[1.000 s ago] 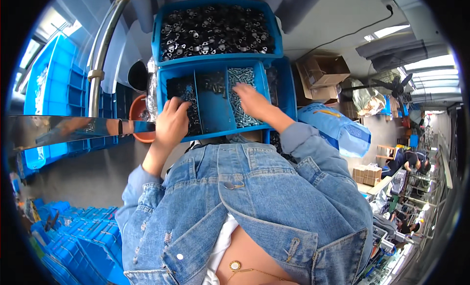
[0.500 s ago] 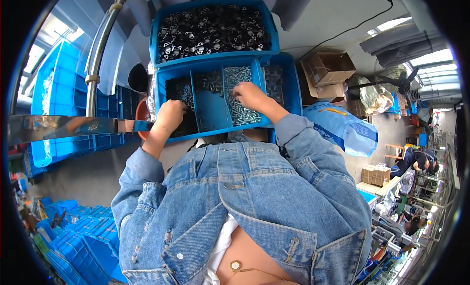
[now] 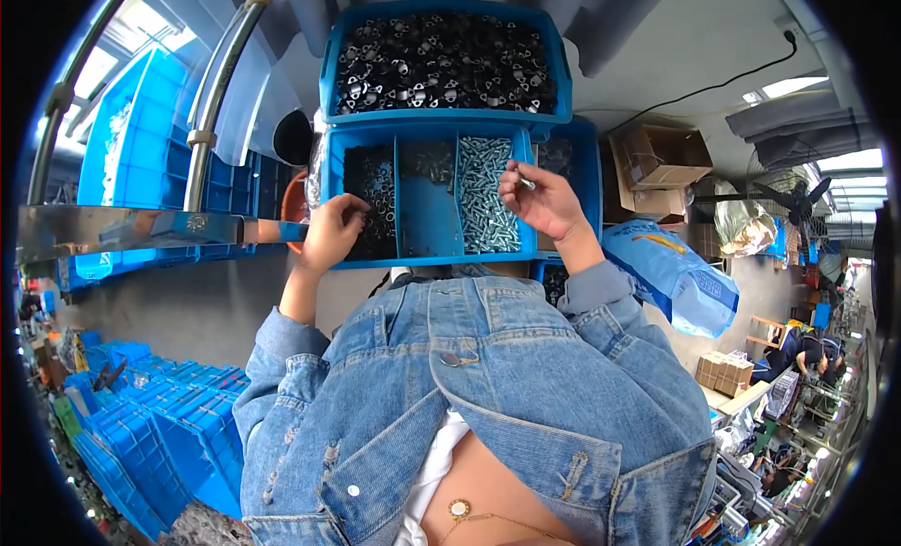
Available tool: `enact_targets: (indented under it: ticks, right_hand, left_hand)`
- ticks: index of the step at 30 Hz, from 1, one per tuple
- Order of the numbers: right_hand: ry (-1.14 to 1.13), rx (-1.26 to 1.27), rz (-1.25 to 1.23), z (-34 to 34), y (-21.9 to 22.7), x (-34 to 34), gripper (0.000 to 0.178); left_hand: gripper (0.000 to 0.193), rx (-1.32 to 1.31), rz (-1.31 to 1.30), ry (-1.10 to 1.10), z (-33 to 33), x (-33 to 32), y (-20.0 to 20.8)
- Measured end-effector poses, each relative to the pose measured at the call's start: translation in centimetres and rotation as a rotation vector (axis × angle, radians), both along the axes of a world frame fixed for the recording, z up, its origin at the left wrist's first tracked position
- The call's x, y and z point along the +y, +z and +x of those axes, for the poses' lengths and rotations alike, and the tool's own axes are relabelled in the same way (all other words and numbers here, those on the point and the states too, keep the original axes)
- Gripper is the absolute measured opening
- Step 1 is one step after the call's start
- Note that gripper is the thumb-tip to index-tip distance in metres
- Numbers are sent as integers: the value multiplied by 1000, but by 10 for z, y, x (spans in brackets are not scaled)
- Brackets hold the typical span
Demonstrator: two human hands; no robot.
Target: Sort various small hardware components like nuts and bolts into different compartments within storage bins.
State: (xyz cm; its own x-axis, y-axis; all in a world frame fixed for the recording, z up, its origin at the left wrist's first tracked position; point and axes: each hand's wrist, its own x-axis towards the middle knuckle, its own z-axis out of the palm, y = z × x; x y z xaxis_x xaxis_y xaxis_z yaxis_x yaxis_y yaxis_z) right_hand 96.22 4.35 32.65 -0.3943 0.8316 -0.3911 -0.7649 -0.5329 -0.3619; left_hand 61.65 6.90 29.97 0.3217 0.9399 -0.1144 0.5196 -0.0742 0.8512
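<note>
In front of me a blue divided tray (image 3: 428, 229) has three compartments. The left one holds black ring-like parts (image 3: 372, 166), the middle one a few dark pieces (image 3: 427, 159) at its far end, and the right one many silver screws (image 3: 485, 204). My right hand (image 3: 546, 206) is raised over the tray's right edge, palm partly turned up, its fingers closed on a small metal screw (image 3: 526, 182). My left hand (image 3: 333, 232) hovers at the left compartment's near left side, fingers curled together; whatever they may hold is hidden.
Behind the tray sits a blue bin (image 3: 328, 82) of black and silver clamp-like parts. A metal bar (image 3: 141, 227) juts in from the left. Cardboard boxes (image 3: 662, 157) and a blue-and-white sack (image 3: 671, 274) are at the right. Stacked blue crates (image 3: 160, 443) fill the lower left.
My right hand has come up out of the screws and turned palm up with a screw. My left hand has drawn back toward the left compartment's near left edge. The view has shifted slightly.
</note>
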Motion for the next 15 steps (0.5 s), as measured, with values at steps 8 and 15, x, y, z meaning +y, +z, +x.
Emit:
enact_targets:
  ticks: [8,15]
  right_hand:
    - [-11,-684,237,9,18,114,30]
    - [160,-2072,845,-22,-2,206,36]
  left_hand:
    - [10,693,338,-251,32,-4,-43]
    - [6,417,269,-137,24,0,-13]
